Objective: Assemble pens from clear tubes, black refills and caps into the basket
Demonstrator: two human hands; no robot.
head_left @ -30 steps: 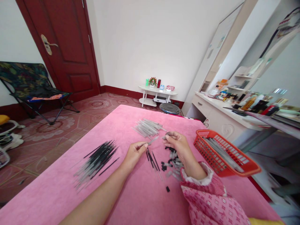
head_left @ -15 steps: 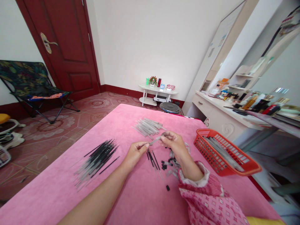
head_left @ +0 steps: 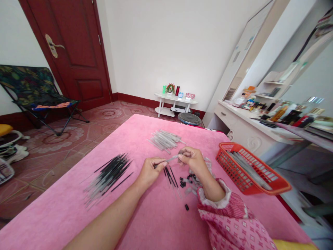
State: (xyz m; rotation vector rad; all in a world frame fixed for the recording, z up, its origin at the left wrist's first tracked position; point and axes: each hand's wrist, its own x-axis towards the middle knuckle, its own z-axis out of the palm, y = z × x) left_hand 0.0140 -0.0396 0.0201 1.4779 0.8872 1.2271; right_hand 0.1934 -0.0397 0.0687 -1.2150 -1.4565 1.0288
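Note:
Over the middle of the pink-covered table [head_left: 104, 222], a thin greyish, partly see-through tube [head_left: 172, 159] spans the gap between my two hands. My left hand [head_left: 149, 172] pinches its left end between thumb and fingers. Closed on the other end is my right hand [head_left: 192, 159]; its fingertips hide that part. Just below lie several thin black sticks [head_left: 171, 177] with pale tips. Small black caps [head_left: 182, 182] and clear short pieces [head_left: 191, 190] are scattered by my right wrist, with one black cap [head_left: 186, 207] apart nearer me.
Beyond my hands lies a pile of pale grey tubes [head_left: 165, 139]. At left is a bundle of black sticks [head_left: 111, 175]. An orange basket [head_left: 234, 173] with long grey tubes stands at the right edge, beside a dresser [head_left: 244, 128] holding bottles.
Both hands stay nearly in place on the tube. My right fingers have closed in a little around its end, and the view has shifted slightly.

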